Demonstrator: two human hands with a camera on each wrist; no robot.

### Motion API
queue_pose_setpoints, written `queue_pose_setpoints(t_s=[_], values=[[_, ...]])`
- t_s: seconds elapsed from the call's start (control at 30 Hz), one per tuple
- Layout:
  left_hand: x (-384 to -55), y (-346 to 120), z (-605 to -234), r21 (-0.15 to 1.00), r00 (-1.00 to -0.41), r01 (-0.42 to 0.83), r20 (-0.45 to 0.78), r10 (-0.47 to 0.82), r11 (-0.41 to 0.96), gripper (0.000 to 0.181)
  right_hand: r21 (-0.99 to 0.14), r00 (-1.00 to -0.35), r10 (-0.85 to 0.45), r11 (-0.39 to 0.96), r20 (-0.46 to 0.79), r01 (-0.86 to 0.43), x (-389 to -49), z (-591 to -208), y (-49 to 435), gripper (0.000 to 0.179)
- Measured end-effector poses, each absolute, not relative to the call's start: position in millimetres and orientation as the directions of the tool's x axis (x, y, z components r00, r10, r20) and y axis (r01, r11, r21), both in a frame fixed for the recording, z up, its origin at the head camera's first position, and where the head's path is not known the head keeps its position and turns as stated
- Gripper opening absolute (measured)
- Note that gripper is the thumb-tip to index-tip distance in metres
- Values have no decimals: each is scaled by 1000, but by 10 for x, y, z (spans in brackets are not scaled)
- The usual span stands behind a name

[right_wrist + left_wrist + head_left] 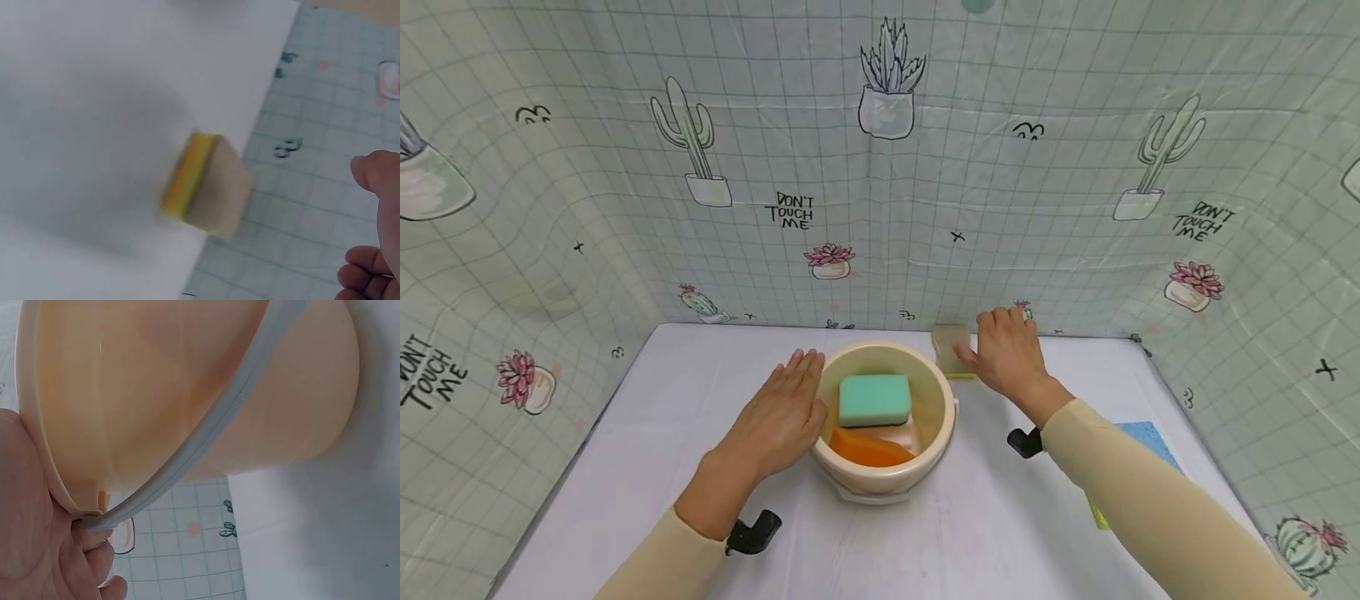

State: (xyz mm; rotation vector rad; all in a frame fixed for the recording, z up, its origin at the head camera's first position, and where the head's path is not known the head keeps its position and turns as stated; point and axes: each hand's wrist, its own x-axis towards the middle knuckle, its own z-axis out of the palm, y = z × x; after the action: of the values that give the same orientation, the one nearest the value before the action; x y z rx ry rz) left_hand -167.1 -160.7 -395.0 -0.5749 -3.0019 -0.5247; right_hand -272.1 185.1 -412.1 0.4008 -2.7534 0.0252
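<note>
A cream bucket (880,479) stands on the white table, its grey handle (200,431) hanging down the side. My left hand (782,417) rests against the bucket's left rim with fingers extended, close to the handle's joint in the left wrist view. Inside the bucket lie a mint-green sponge (874,400) and an orange piece (868,450), with something pale partly hidden beneath them. Just right of the bucket, a yellow sponge with a beige face (953,350) is at the table's back edge. My right hand (1011,354) hovers beside it, apart from it and holding nothing.
To the right, partly hidden under my right forearm, lies a flat blue item (1150,437) with a yellow item (1099,510) showing nearby. A patterned curtain (880,183) encloses the table at the back and both sides.
</note>
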Motion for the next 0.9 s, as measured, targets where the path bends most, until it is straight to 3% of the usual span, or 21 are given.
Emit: queue_pose_setpoints(t_s=[0.23,0.67,0.9], values=[[-1673,-1601,-3957,321,-936,352,96,340,879,62,-50,-971,-146,986,191,-158,-2893,-4486,1786,71],[-1673,-1580,-3974,329,-935,353,97,341,876,62,-55,-991,-86,994,106,-93,-2957,-4807,1674,69],[-1671,-1597,-3970,317,-934,356,110,339,879,61,-133,-1000,-15,991,20,-17,-2980,-4762,1821,65]])
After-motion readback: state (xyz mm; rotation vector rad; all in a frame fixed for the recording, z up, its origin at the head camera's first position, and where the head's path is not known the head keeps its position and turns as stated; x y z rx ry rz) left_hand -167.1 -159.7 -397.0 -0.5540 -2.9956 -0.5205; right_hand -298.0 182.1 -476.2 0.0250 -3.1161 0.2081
